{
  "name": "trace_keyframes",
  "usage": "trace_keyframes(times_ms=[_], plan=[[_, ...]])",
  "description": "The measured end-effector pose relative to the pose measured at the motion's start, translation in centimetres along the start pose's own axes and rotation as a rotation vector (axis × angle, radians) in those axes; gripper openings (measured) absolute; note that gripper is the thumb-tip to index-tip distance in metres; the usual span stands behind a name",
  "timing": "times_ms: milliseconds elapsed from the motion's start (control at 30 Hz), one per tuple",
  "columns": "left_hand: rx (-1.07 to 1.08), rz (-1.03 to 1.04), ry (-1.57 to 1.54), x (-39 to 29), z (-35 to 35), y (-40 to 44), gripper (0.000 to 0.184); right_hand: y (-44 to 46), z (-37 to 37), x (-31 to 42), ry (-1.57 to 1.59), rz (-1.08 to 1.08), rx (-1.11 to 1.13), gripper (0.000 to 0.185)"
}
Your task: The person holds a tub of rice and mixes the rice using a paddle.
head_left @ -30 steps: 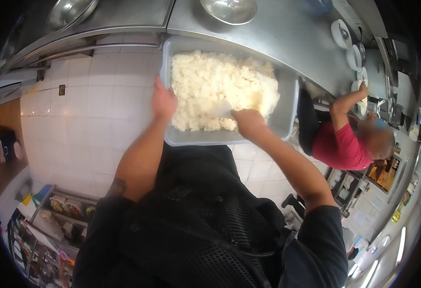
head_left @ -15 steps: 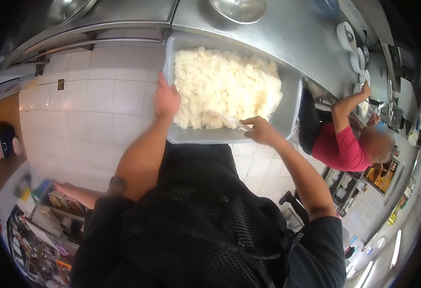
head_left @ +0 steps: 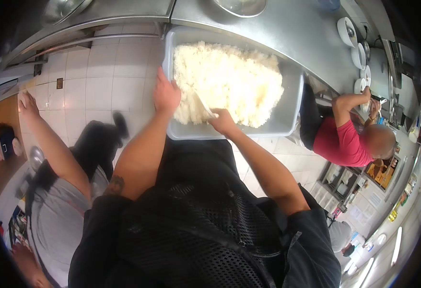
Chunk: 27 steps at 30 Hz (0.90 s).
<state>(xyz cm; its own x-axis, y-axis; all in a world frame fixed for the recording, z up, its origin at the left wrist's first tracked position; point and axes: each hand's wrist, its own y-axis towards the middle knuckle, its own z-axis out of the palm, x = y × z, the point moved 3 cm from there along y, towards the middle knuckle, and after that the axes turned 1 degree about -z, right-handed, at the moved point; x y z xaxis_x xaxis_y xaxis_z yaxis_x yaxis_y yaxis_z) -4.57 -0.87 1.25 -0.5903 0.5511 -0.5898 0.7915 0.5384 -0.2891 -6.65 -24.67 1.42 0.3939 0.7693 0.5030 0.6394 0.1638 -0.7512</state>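
Note:
A large grey plastic tub full of cooked white rice sits in front of me, against the edge of the steel counter. My left hand grips the tub's left wall, thumb over the rim. In my right hand, near the front wall, is the handle of a pale rice paddle. The paddle slants up and left, and its blade end is in the rice at the left side. What supports the tub is hidden.
The steel counter bears a metal bowl and several white bowls. A person in a red shirt works at the right. Another person in a grey shirt is close on my left, one arm stretched forward.
My right hand has moved left with the rice paddle, from the tub's front middle toward its left corner. The person in grey has come into view on my left.

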Motion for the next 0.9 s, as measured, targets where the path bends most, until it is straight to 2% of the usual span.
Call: trace_keyframes(times_ms=[100, 200, 233, 300, 333, 400, 500, 567, 633, 667, 733, 767, 800, 833, 900], plan=[[0.000, 0.014, 0.000, 0.1, -0.1, -0.1, 0.069, -6.3, -6.7, 0.2, -0.112, -0.161, 0.047, 0.045], [-0.037, 0.041, -0.019, 0.5, 0.6, 0.0, 0.070, -10.1, -11.9, -0.6, 0.161, 0.233, 0.087, 0.041], [-0.043, 0.040, -0.021, 0.3, 0.3, 0.0, 0.070, -9.6, -11.9, -0.9, 0.156, 0.228, 0.088, 0.041], [0.036, -0.036, -0.001, -0.2, -0.3, -0.1, 0.069, -7.7, -10.6, -2.5, 0.371, 0.394, 0.184, 0.035], [0.063, -0.054, -0.048, -0.1, -0.3, 0.0, 0.069, -5.9, -9.2, -1.9, 0.365, 0.339, 0.145, 0.030], [0.015, -0.035, -0.038, 0.0, -0.2, 0.1, 0.068, -2.1, -6.4, 0.3, 0.238, 0.266, 0.130, 0.026], [-0.034, 0.029, -0.009, 0.5, 0.9, -0.3, 0.068, 0.3, -3.6, 1.6, 0.088, 0.226, 0.143, 0.033], [0.096, -0.087, -0.081, -0.8, -0.5, -0.1, 0.069, 1.9, -1.4, -1.5, 0.066, 0.038, -0.095, 0.048], [0.102, -0.081, -0.094, -0.5, -0.5, 0.0, 0.068, 0.1, 0.7, -5.7, -0.136, -0.243, -0.274, 0.053], [0.069, -0.055, -0.080, -0.4, -0.5, -0.1, 0.068, -2.3, -1.4, -4.3, -0.149, -0.129, -0.186, 0.053], [0.051, -0.022, -0.058, -0.2, -0.6, -0.3, 0.067, -6.1, -6.7, -2.5, -0.262, -0.084, -0.069, 0.047], [0.049, -0.026, -0.060, -0.3, -0.5, -0.3, 0.067, -7.3, -9.0, -2.6, -0.427, -0.173, -0.057, 0.047], [0.048, -0.037, -0.064, -0.3, -0.3, -0.4, 0.067, -9.3, -11.3, -0.3, -0.644, -0.106, -0.002, 0.050], [0.058, -0.043, -0.063, -0.2, -0.1, -0.4, 0.067, -10.5, -12.5, 1.1, -0.852, -0.128, 0.041, 0.050], [0.057, -0.018, -0.062, -0.2, -0.2, -0.2, 0.068, -10.4, -12.1, 2.5, -1.055, -0.079, 0.170, 0.046]])
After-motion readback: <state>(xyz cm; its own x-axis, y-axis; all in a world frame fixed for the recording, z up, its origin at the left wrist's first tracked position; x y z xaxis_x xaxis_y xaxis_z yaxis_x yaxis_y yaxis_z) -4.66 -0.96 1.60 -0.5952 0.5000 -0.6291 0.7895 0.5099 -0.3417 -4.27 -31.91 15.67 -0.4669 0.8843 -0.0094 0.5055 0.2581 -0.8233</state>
